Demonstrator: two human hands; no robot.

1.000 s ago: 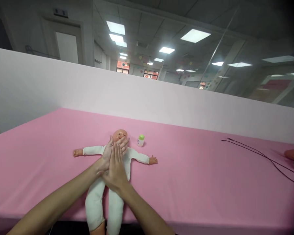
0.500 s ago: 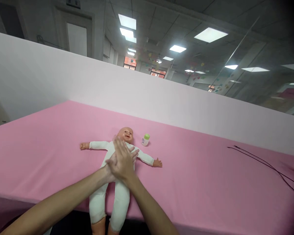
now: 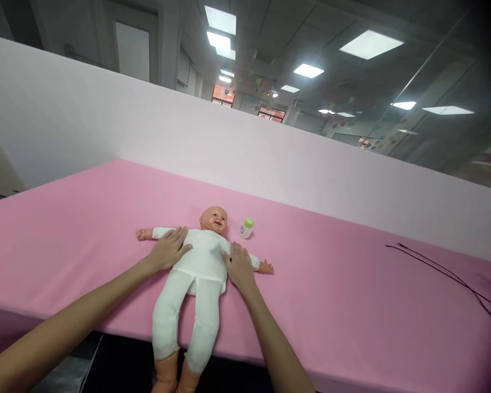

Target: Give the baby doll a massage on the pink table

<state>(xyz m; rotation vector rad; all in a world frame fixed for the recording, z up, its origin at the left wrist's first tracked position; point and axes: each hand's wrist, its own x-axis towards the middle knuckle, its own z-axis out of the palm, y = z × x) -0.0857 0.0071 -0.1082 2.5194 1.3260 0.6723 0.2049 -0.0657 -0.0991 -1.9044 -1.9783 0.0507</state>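
We observe the left hand (image 3: 167, 252), fingers extended, over one sleeve of a bald plastic doll (image 3: 204, 254) in white cloth, face-up on a pink-covered table (image 3: 331, 311). The right hand (image 3: 240, 266), well apart from the left, fingers extended, covers the other sleeve. Just beyond: a small translucent green-capped bottle (image 3: 246, 229). Far right: thin black cabling (image 3: 437, 267).

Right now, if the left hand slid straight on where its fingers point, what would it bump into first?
Probably the doll's head: the left hand lies over the doll's sleeve, fingers aimed towards that side. It might just slip past; depth is hard to tell.
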